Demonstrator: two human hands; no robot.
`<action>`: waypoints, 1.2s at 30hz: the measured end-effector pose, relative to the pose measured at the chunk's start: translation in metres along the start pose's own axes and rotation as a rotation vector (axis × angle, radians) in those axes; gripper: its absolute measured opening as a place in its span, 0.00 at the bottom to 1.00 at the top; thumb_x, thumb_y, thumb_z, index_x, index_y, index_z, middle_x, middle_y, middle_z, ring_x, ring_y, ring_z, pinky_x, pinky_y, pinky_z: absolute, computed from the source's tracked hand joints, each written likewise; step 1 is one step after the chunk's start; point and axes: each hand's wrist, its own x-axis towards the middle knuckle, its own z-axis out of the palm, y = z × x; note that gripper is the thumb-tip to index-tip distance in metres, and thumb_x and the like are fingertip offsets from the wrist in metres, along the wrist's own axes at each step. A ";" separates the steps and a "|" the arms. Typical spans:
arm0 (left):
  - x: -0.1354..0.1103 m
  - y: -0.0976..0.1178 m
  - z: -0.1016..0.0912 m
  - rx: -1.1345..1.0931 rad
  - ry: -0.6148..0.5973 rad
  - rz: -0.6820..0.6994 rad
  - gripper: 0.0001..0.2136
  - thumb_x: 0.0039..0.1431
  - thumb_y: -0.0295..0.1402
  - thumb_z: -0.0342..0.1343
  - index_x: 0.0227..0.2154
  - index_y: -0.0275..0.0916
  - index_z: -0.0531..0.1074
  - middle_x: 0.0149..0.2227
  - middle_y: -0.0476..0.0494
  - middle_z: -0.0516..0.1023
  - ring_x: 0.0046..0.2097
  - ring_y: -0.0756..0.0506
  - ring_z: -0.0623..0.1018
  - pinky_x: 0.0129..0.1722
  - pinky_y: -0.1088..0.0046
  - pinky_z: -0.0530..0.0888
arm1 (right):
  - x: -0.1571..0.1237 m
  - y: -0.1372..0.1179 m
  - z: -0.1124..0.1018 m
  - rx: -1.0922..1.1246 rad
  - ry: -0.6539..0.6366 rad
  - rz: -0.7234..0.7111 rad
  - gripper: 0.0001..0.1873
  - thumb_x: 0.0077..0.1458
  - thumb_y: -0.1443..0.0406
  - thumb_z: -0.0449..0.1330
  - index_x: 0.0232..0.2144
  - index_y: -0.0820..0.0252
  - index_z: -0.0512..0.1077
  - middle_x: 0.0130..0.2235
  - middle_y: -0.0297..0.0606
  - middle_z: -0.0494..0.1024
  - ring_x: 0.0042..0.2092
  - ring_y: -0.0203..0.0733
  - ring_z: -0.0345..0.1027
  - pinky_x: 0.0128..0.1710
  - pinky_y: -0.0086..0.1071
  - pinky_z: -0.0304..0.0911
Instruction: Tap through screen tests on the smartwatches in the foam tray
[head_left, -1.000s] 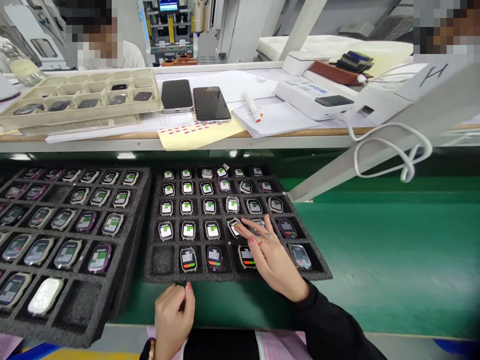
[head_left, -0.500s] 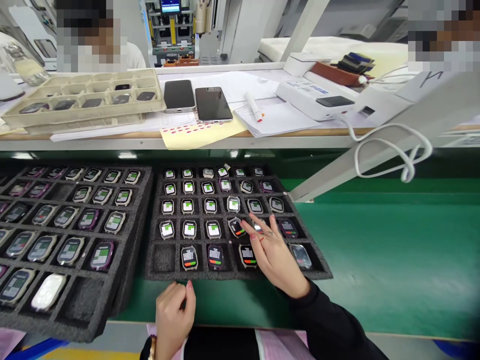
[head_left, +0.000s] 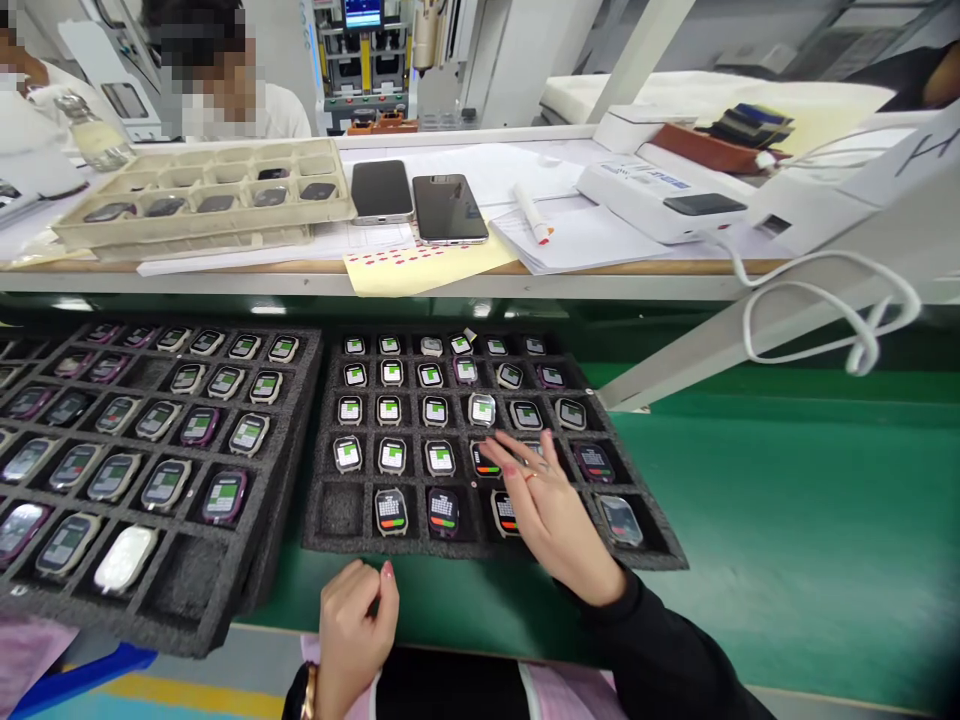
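In the head view, the right hand (head_left: 559, 520) is spread out. The watch (head_left: 481, 464) partly under it, white and green a second ago, is now dark and red. Below is the tray (head_left: 420, 546); left, the left hand (head_left: 358, 610), curled up; right, a slanted post (head_left: 690, 350).

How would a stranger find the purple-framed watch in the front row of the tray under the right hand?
Find the dark foam tray beneath the right hand. In its nearest row, go to the third compartment from the left. The watch there has a purple frame, while the watches on either side have pale ones.
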 end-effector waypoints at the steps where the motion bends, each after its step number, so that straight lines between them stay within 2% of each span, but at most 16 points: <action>1: -0.001 -0.002 -0.002 0.001 0.011 -0.003 0.19 0.63 0.18 0.51 0.20 0.40 0.53 0.19 0.55 0.55 0.22 0.52 0.58 0.24 0.70 0.56 | 0.003 -0.005 0.002 0.030 -0.038 -0.033 0.22 0.72 0.67 0.41 0.57 0.66 0.69 0.54 0.47 0.76 0.62 0.53 0.61 0.67 0.65 0.38; 4: -0.006 -0.008 -0.011 0.037 0.073 -0.028 0.20 0.62 0.17 0.52 0.20 0.40 0.52 0.19 0.55 0.54 0.22 0.52 0.57 0.24 0.70 0.55 | 0.009 -0.018 0.008 0.085 -0.147 -0.111 0.22 0.72 0.68 0.42 0.60 0.64 0.67 0.55 0.47 0.75 0.64 0.53 0.58 0.66 0.66 0.41; 7: -0.009 -0.014 -0.017 0.079 0.127 -0.044 0.20 0.62 0.17 0.52 0.20 0.40 0.52 0.19 0.55 0.52 0.22 0.51 0.56 0.24 0.69 0.54 | 0.012 -0.025 0.013 0.105 -0.168 -0.147 0.22 0.71 0.68 0.42 0.60 0.62 0.67 0.54 0.46 0.76 0.65 0.53 0.56 0.66 0.67 0.42; 9: -0.009 -0.016 -0.017 0.122 0.121 -0.033 0.20 0.62 0.18 0.53 0.19 0.40 0.52 0.18 0.55 0.53 0.22 0.51 0.56 0.24 0.69 0.55 | 0.014 -0.026 0.016 0.101 -0.168 -0.153 0.22 0.71 0.68 0.41 0.59 0.63 0.68 0.53 0.47 0.77 0.66 0.53 0.55 0.66 0.67 0.42; 14: -0.007 -0.014 -0.014 0.266 0.069 0.032 0.19 0.62 0.21 0.55 0.18 0.40 0.56 0.17 0.54 0.57 0.22 0.50 0.60 0.24 0.68 0.56 | 0.018 -0.026 0.021 0.036 -0.264 -0.164 0.22 0.71 0.68 0.41 0.53 0.66 0.73 0.52 0.49 0.77 0.66 0.54 0.54 0.66 0.67 0.42; 18: -0.007 -0.014 -0.012 0.300 0.069 0.055 0.19 0.62 0.22 0.55 0.18 0.40 0.57 0.17 0.53 0.59 0.22 0.50 0.61 0.25 0.68 0.56 | 0.024 -0.034 0.023 0.046 -0.245 -0.166 0.22 0.72 0.68 0.41 0.55 0.67 0.72 0.52 0.50 0.77 0.65 0.53 0.55 0.67 0.67 0.39; 23: -0.008 -0.017 -0.011 0.334 0.056 0.075 0.19 0.63 0.23 0.54 0.18 0.40 0.58 0.17 0.52 0.60 0.22 0.49 0.63 0.26 0.68 0.57 | 0.035 -0.055 0.036 0.091 -0.289 -0.222 0.23 0.71 0.69 0.40 0.57 0.72 0.68 0.52 0.52 0.77 0.65 0.53 0.55 0.67 0.66 0.40; 29: -0.008 -0.017 -0.010 0.345 0.069 0.084 0.19 0.62 0.22 0.54 0.17 0.40 0.59 0.17 0.51 0.61 0.22 0.49 0.63 0.25 0.67 0.57 | 0.045 -0.066 0.056 0.067 -0.305 -0.253 0.22 0.71 0.70 0.41 0.57 0.70 0.70 0.52 0.50 0.77 0.65 0.54 0.56 0.67 0.65 0.40; 36: -0.009 -0.016 -0.010 0.329 0.108 0.059 0.19 0.63 0.23 0.52 0.17 0.40 0.60 0.16 0.51 0.62 0.22 0.48 0.64 0.25 0.67 0.57 | 0.054 -0.079 0.062 0.106 -0.290 -0.264 0.22 0.71 0.69 0.41 0.56 0.71 0.70 0.52 0.51 0.77 0.64 0.53 0.57 0.67 0.64 0.39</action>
